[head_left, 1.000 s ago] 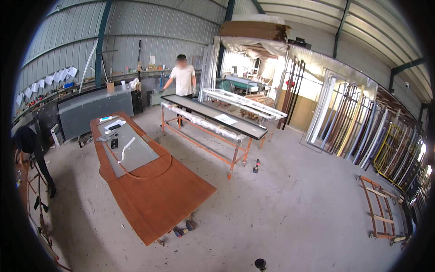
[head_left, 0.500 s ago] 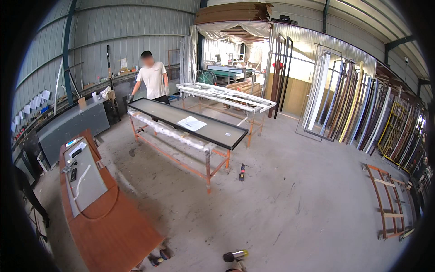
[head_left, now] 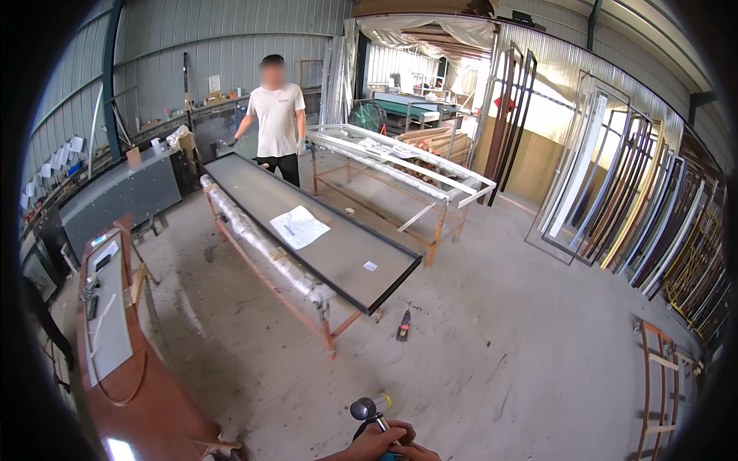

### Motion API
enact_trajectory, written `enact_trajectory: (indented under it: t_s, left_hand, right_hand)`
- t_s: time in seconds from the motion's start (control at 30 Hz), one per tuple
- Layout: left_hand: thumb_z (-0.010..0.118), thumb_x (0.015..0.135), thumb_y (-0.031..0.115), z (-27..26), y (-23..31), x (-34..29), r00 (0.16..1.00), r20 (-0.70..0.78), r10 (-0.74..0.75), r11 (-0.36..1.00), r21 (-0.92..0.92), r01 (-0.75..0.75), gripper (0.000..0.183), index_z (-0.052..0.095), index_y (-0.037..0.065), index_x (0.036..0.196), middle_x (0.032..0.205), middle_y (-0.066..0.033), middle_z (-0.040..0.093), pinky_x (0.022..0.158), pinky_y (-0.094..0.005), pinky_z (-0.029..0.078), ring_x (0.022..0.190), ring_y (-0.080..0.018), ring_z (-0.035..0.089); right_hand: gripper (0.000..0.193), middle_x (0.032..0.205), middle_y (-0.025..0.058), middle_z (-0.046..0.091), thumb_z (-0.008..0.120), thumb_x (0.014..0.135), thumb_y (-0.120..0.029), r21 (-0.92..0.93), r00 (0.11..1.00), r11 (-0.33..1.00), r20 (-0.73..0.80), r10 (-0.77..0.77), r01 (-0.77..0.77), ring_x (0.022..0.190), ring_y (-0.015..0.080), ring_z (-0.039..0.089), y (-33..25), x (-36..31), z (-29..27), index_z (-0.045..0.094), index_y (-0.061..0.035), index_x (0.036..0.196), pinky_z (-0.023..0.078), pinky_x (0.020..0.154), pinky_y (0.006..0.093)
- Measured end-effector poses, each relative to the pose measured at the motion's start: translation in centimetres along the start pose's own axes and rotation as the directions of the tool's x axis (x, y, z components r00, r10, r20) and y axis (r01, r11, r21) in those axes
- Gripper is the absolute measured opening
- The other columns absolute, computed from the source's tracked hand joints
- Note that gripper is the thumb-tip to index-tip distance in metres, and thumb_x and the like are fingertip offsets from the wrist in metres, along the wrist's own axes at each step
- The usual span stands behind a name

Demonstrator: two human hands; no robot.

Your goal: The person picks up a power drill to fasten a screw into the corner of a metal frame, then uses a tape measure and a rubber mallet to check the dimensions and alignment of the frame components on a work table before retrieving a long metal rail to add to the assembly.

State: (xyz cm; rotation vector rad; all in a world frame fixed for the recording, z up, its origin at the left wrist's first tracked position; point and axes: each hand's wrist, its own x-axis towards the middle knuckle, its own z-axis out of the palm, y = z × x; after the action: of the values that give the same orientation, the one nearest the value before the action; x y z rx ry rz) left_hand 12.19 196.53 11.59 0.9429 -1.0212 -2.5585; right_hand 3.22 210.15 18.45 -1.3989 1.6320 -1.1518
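Hand [head_left: 382, 444], cut off by the frame's edge, fingers clenched round a mallet [head_left: 367, 409].

This is a metal-walled workshop for windows and doors. Frames [head_left: 615, 200] lean along the wall. A long glass panel [head_left: 307, 230] lies on steel trestles [head_left: 269, 261].

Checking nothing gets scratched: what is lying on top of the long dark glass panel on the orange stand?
On the dark glass panel lie a white paper sheet and a small white label. Whatever is under the sheet is hidden.
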Motion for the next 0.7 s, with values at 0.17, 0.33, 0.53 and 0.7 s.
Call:
enact_trajectory:
  t_s: [0.17, 0.33, 0.53, 0.7]
  left_hand:
    - [0.054, 0.090, 0.013, 3.0, 5.6, 15.6, 0.988, 0.136, -0.071, 0.992, -0.094, 0.084, 0.015, 0.064, 0.002, 0.091, 0.083, -0.0071, 0.061, 0.070, -0.0333, 0.048, 0.075, -0.0178, 0.057]
    - [0.049, 0.094, 0.012, 6.2, 14.7, 23.0, 0.962, 0.254, -0.099, 0.888, -0.414, 0.201, 0.016, 0.058, 0.001, 0.101, 0.095, -0.0083, 0.058, 0.087, -0.0358, 0.049, 0.096, -0.0220, 0.058]
    - [0.051, 0.095, 0.012, 6.1, 21.9, 23.5, 0.980, -0.159, 0.116, 0.904, -0.392, -0.170, 0.011, 0.054, 0.003, 0.092, 0.092, -0.0109, 0.061, 0.071, -0.0289, 0.049, 0.084, -0.0184, 0.058]
    - [0.054, 0.090, 0.014, 0.3, 20.3, 16.7, 0.500, -0.635, 0.588, 0.807, 0.501, -0.312, 0.018, 0.066, 0.001, 0.085, 0.076, -0.0059, 0.061, 0.069, -0.0301, 0.046, 0.078, -0.0150, 0.057]
  right_hand:
    - [0.079, 0.120, 0.0176, 0.057, 0.090, 0.059, -0.019, -0.111, 0.981, 0.982, 0.099, 0.165, -0.154, 0.103, 0.0326, 0.062, 3.5, 11.2, -11.1, 0.055, -0.0077, 0.129, 0.053, 0.087, 0.0394]
    - [0.078, 0.119, 0.0185, 0.056, 0.090, 0.058, -0.024, -0.168, 0.946, 0.967, 0.232, 0.228, -0.192, 0.100, 0.0336, 0.063, 3.1, 20.6, -20.7, 0.057, -0.0071, 0.127, 0.054, 0.083, 0.0392]
    - [0.079, 0.124, 0.0224, 0.055, 0.091, 0.054, -0.032, -0.134, 0.911, 0.978, 0.402, -0.092, 0.158, 0.113, 0.0414, 0.054, 7.8, 31.1, -22.9, 0.060, -0.0097, 0.124, 0.046, 0.094, 0.0500]
    - [0.079, 0.131, 0.0218, 0.049, 0.090, 0.056, -0.040, 0.354, 0.640, 0.885, 0.612, -0.465, 0.303, 0.124, 0.0397, 0.046, 10.2, 39.2, -18.9, 0.057, -0.0094, 0.121, 0.039, 0.103, 0.0502]
